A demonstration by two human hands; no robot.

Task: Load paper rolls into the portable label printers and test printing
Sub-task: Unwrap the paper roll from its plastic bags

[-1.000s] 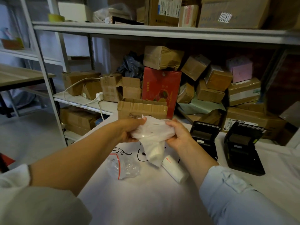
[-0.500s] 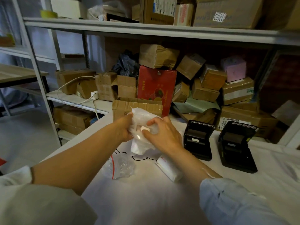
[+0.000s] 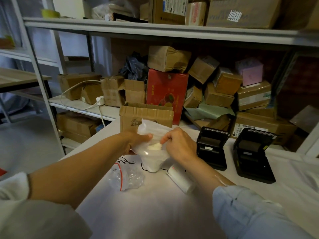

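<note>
Both hands, left hand [image 3: 138, 142] and right hand [image 3: 179, 145], grip the bag [image 3: 151, 157] left of the printers [image 3: 211, 149], above open tabletop [image 3: 155, 213].

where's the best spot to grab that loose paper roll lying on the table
Grip the paper roll around its middle, coming from above with fingers across its width. It lies flat on its side on the table, so both long curved flanks are open; the printers stand clear to its right.

Both hands [image 3: 138, 142] [image 3: 179, 145] raised, fingers [image 3: 164, 139] curled
</note>
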